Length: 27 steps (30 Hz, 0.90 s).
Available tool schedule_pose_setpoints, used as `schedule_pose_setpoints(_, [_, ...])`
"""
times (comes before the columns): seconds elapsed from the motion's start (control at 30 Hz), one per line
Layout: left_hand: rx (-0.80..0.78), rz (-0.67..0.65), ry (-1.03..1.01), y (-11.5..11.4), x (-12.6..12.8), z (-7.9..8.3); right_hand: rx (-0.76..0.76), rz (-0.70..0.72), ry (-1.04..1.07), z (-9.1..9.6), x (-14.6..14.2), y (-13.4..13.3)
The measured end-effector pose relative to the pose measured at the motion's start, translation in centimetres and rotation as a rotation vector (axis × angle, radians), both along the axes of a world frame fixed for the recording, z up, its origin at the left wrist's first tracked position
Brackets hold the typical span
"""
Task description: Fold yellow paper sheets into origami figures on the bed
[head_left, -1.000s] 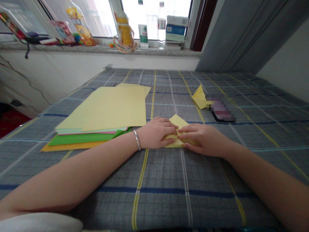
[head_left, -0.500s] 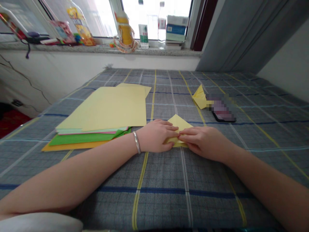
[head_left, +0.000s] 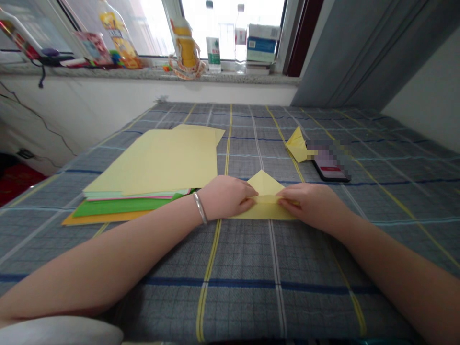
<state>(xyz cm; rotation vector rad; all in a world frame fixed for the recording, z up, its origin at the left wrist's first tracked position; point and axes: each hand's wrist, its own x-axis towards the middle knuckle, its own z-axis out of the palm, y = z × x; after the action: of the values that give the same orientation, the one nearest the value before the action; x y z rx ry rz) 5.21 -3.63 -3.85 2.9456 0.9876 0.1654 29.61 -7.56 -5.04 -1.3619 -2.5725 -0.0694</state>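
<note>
A folded sheet of yellow paper (head_left: 265, 185) lies on the checked cloth, its pointed top facing away from me and a straight flap along the near edge. At its left side my left hand (head_left: 230, 197) pinches the paper between thumb and fingers. My right hand (head_left: 309, 203) grips the opposite side the same way, fingertips at the crease. Between the two hands the middle of the folded sheet shows. Parts of both sides are hidden under the fingers.
A stack of coloured paper (head_left: 168, 158), yellow on top, lies to the left. Beyond my right hand are a folded yellow paper piece (head_left: 296, 146) and a phone (head_left: 330, 167). Bottles and a box (head_left: 263, 43) line the windowsill.
My hands have moved apart from the middle, the left one leftward and the right one rightward. More of the yellow paper, with its near flap, now shows between them.
</note>
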Motion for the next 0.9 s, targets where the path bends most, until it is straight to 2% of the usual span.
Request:
schedule_pose_setpoints(0.1, [0.032, 0.044, 0.096, 0.3, 0.2, 0.3, -0.001, -0.039, -0.028, -0.2, 0.2, 0.3])
schedule_pose_setpoints(0.37, [0.073, 0.029, 0.011, 1.3, 0.0, -0.8, 0.058, -0.026, -0.002, -0.9, 0.4, 1.5])
schedule_pose_setpoints(0.57, [0.018, -0.021, -0.117, 1.9, -0.3, -1.4, 0.117, 0.033, -0.022, -1.3, 0.7, 2.3])
schedule_pose_setpoints(0.9, [-0.092, 0.081, -0.137, 2.0, -0.4, -1.5, 0.049, 0.019, 0.119, -2.2, 1.1, 3.2])
